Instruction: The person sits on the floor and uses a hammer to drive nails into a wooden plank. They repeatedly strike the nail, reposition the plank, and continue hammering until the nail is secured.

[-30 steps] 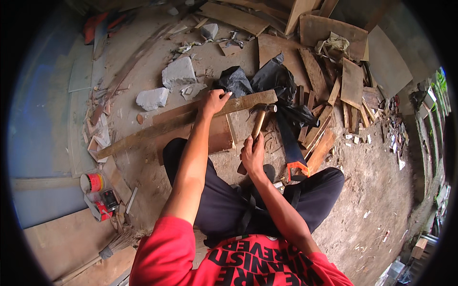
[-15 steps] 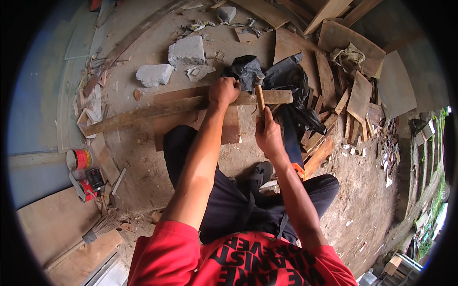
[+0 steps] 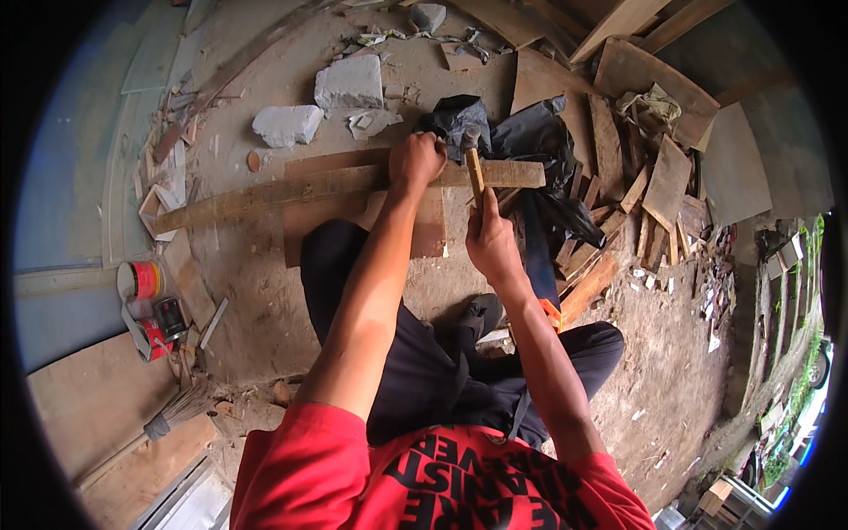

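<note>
Wooden plank (image 3: 309, 187) lies across a brown board (image 3: 428, 228). Left hand (image 3: 418, 159) is closed at the plank; whether it pinches anything cannot be told. Right hand (image 3: 493, 246) grips the hammer (image 3: 474, 172), its head seen past the plank's far edge. Hammering appears unfinished; completed work cannot be discerned.

Hammer (image 3: 475, 168): handle is showing smooth wood, head is looking like dull metal. Plank (image 3: 291, 189) is showing matt, rough-grained wood; board (image 3: 429, 233) beneath is looking flatter, smoother, also wooden. Bag (image 3: 530, 140): black plastic, crinkling and catching a gloss. Blocks (image 3: 349, 84) are showing pale, chalky, rough faces. Rag (image 3: 652, 109) is looking like crumpled matt cloth. Shirt (image 3: 305, 450) and trousers (image 3: 413, 384) are showing matt cloth. Can (image 3: 141, 281) is reflecting light, glossy-sided. Floor (image 3: 671, 353) is looking gritty, matt.
</note>
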Tool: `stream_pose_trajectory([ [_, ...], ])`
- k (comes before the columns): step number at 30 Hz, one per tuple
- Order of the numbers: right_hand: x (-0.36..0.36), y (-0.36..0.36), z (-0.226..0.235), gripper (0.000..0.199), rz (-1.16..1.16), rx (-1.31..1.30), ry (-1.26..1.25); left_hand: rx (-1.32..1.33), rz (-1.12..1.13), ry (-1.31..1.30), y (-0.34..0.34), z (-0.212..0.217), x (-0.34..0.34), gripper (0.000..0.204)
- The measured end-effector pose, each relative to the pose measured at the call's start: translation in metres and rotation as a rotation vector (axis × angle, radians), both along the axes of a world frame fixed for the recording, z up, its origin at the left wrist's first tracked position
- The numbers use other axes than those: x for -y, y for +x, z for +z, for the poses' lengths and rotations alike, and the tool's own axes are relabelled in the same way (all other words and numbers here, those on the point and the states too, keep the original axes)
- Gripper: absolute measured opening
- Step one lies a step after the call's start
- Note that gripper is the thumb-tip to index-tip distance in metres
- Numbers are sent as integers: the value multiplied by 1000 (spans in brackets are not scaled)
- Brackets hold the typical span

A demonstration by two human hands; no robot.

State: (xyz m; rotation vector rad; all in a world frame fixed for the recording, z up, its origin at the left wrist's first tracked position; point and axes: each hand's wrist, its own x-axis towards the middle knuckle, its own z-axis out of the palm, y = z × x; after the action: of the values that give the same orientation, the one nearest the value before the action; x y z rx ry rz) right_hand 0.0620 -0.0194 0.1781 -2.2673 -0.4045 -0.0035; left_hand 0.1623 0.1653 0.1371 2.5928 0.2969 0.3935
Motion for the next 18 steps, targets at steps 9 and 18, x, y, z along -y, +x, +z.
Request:
stream_pose_trajectory([
  [9,7,6,17,39,38,2,12,48,137,55,-8,-6,9,27],
  [18,16,-5,6,48,50,-40,-86,87,263,72,-16,-10,17,33],
])
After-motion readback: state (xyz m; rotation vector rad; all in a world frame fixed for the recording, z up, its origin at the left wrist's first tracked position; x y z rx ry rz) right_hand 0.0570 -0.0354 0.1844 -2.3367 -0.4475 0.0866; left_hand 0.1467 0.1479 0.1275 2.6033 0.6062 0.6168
